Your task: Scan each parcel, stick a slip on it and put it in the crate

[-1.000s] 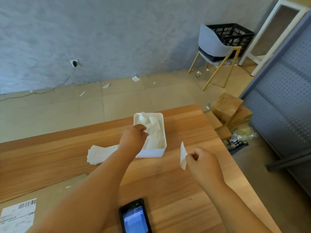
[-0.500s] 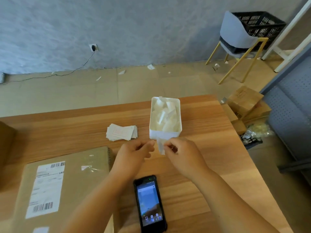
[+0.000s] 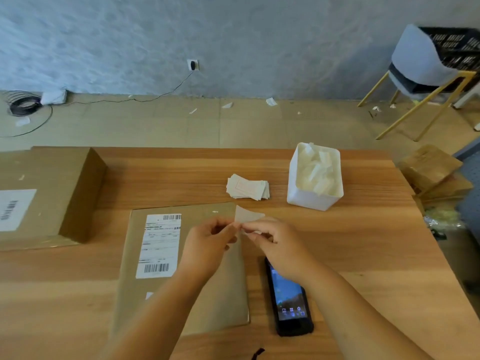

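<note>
1. Your left hand (image 3: 207, 245) and right hand (image 3: 275, 242) meet fingertip to fingertip above the table (image 3: 363, 255), both pinching one small slip (image 3: 246, 216), which stands up from your fingers with its curled free end pointing away from you.
2. Right under your hands lies one flat parcel (image 3: 207, 307); its long axis runs away from you, tilted slightly right, and its shipping label (image 3: 158, 245) faces up with one barcode at the far end and one at the near end.
3. A second, taller parcel (image 3: 52, 193) sits at the left edge, well apart, with its own label.
4. One scanner (image 3: 288, 297) lies just right of the flat parcel, screen up and lit, long axis about parallel to it.
5. One stack of slips (image 3: 248, 187) rests beyond your hands, beside one white tub (image 3: 314, 183) filled with crumpled backing papers.
6. One black crate (image 3: 457, 48) sits on the chair (image 3: 415, 61) at far right.
</note>
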The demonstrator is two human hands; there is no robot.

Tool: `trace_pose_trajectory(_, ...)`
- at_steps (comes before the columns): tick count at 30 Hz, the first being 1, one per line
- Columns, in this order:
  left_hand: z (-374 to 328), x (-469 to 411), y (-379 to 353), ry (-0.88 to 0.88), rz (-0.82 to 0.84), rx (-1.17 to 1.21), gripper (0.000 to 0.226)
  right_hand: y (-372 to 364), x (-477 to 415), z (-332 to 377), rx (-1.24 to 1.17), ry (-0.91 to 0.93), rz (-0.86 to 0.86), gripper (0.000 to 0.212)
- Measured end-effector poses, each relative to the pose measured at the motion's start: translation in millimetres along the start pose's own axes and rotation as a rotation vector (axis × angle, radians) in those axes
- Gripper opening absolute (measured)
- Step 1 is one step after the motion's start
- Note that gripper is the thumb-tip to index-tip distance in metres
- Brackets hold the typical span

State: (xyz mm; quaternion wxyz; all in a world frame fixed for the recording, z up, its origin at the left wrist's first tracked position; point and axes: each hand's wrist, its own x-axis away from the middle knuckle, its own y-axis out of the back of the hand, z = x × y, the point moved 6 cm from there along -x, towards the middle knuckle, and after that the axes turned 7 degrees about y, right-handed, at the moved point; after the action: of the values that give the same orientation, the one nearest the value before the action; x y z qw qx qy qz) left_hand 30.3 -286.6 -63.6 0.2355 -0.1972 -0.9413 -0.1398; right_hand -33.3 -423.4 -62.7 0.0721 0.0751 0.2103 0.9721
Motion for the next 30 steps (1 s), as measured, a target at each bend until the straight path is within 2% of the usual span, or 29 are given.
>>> trace_pose_trajectory(4,15.9,3.3,38.6,0.038,-0.045,0.05,0.01,-19.1,1.8,-1.7,0.02,-0.098,-0.112,0.021)
trace_pose_trajectory(8,31.7,7.2,68.9,0.081,-0.008,0.125,0.01,-34.2,5.2,-6.8,0.036,-0.232,-0.209,0.018)
trace_pose_trajectory(13,50.6,4.4,90.2,0.131,0.029,0.149,0.016,-51.5,9.6,-15.5,-0.237,-0.337,-0.298,0.014)
trace_pose_trajectory(19,71.7,0.3,96.0,0.165,0.001,0.04,0.012,-62.9,13.1,-23.5,-0.23,-0.311,-0.325,0.016)
trace_pose_trajectory(26,76.7,-8.1,93.2,0.097,-0.12,-0.159,0.013,-65.2,16.5,-25.2,-0.045,-0.268,-0.284,0.028)
trace_pose_trajectory(30,75.2,-10.3,91.8,0.053,-0.178,-0.254,0.014,-67.6,10.1,-24.0,0.072,-0.231,-0.254,0.022)
